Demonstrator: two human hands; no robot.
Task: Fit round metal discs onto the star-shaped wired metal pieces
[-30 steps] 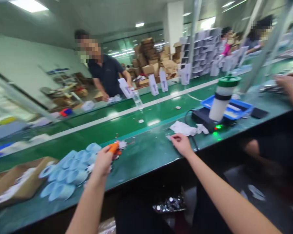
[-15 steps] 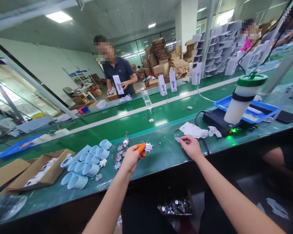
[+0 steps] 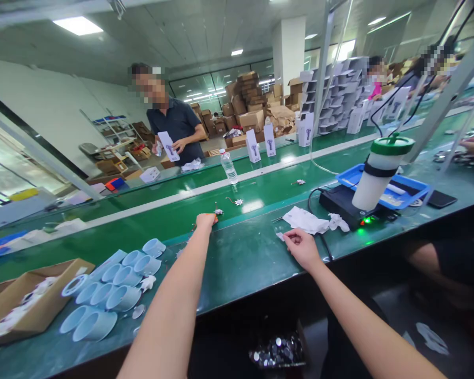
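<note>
Green assembly bench (image 3: pixel 240 263) seen from the worker's own seat, both forearms reaching out across it. The left hand (image 3: pixel 206 221) stretches forward to the bench's far edge, fingers curled narrow around a sliver of orange (image 3: pixel 214 215), most of it hidden, so the grip cannot be told for certain; a small metal star-shaped part (image 3: pixel 219 211) lies just beside it. The right hand (image 3: pixel 302 249) rests nearer, thumb and forefinger pinched narrow on a small pale slip (image 3: pixel 280 236), close to crumpled white paper (image 3: pixel 305 220). Pale blue cups (image 3: pixel 114 289) stand in rows by the left arm, beside a cardboard box (image 3: pixel 31 300), probably kept there within easy reach. Further right, a white cylinder with a green cap (image 3: pixel 379 173) sits on a black base (image 3: pixel 337 202) with a lit green lamp, before a blue tray (image 3: pixel 383 184).
</note>
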